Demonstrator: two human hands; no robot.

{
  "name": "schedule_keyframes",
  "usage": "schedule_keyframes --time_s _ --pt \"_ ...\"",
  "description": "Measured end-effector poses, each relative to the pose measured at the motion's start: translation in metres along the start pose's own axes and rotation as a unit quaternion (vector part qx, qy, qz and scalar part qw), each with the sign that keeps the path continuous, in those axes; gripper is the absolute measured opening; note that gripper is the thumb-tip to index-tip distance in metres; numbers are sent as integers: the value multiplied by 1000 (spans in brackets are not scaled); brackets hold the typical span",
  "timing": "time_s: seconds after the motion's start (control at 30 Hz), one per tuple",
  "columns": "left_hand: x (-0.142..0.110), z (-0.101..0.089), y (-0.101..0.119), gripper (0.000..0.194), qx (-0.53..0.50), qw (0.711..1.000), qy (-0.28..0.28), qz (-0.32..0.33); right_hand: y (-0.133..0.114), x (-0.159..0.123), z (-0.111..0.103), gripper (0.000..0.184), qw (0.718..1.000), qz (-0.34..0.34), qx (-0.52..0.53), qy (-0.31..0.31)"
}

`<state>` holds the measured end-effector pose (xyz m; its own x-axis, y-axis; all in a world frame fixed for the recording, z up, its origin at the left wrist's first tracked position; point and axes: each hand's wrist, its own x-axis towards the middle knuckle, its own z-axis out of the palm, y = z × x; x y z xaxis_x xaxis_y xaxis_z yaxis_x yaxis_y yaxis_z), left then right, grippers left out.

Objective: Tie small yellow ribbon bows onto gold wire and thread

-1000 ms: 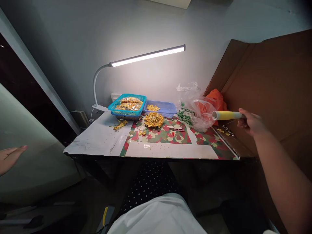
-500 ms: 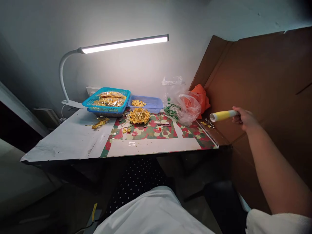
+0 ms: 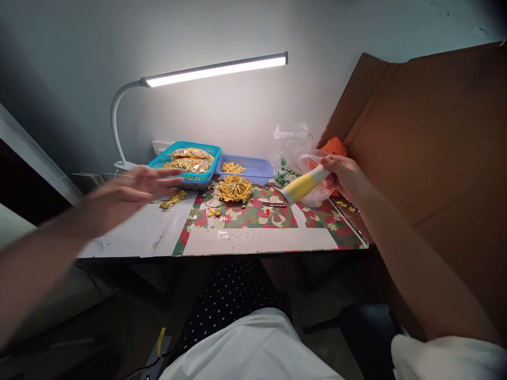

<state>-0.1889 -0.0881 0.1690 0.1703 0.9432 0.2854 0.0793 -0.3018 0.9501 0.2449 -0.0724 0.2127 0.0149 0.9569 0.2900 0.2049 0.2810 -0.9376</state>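
Observation:
My right hand (image 3: pixel 343 173) grips one end of a yellow and white tube (image 3: pixel 304 186), which slants down to the left over the right side of the table. My left hand (image 3: pixel 132 192) reaches in from the left, fingers stretched out and holding nothing, somewhat blurred. It is nearest to the blue-green basket (image 3: pixel 217 158) of bagged gold pieces and a gold ribbon bundle (image 3: pixel 173 199). Between the hands sits a gold bow cluster (image 3: pixel 235 189), with a single gold bow (image 3: pixel 214 212) in front of it. Tweezers (image 3: pixel 274 205) lie to its right, near a small red piece (image 3: pixel 268 211).
A lavender basket (image 3: pixel 261 170) with small gold bows stands at the back. Clear plastic bags (image 3: pixel 293 138), green sprigs (image 3: pixel 285 177) and an orange bag (image 3: pixel 336 146) sit back right. A lit lamp (image 3: pixel 217 69) hangs above; a cardboard sheet (image 3: pixel 431 132) rises at right.
My right hand has brought the tube leftward from the cardboard side to over the table, its free end now tipped down. My left hand has come into view from the left.

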Motion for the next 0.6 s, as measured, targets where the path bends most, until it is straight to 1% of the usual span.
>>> schedule_keyframes --time_s 0.03,0.07,0.13,0.17,0.2,0.23,0.27,0.3,0.33,0.37,0.43,0.5,0.6 --pt "4 27 -3 30 -85 993 -79 -35 -1 3 11 46 1000 -9 16 -23" --pt "7 55 -7 34 -146 978 -134 -69 -1 5 20 47 999 -16 28 -40" --pt "9 109 -15 40 -175 963 -182 -95 2 7 36 49 997 -28 35 -58" --pt "10 131 -19 40 -186 956 -200 -108 5 6 41 50 997 -32 33 -61" --pt "9 148 -23 39 -195 948 -218 -122 8 6 46 50 997 -33 28 -62" --pt "9 158 -27 37 -202 942 -232 -136 13 4 48 51 997 -32 22 -61" --pt "9 163 -31 35 -202 936 -246 -150 18 3 49 51 998 -29 15 -58" --pt "10 163 -35 34 -201 933 -252 -162 23 1 49 51 998 -26 6 -53" --pt "12 158 -39 35 -200 932 -251 -171 29 -1 49 50 999 -23 -6 -47" --pt "14 149 -42 38 -199 933 -241 -176 34 -3 47 48 999 -21 -19 -41" --pt "20 127 -48 46 -202 944 -195 -174 43 -8 45 43 998 -17 -45 -47" --pt "26 105 -53 49 -197 955 -144 -170 49 -12 45 39 995 -8 -51 -83" --pt "30 78 -57 50 -174 968 -77 -164 52 -16 48 35 987 4 -19 -161"
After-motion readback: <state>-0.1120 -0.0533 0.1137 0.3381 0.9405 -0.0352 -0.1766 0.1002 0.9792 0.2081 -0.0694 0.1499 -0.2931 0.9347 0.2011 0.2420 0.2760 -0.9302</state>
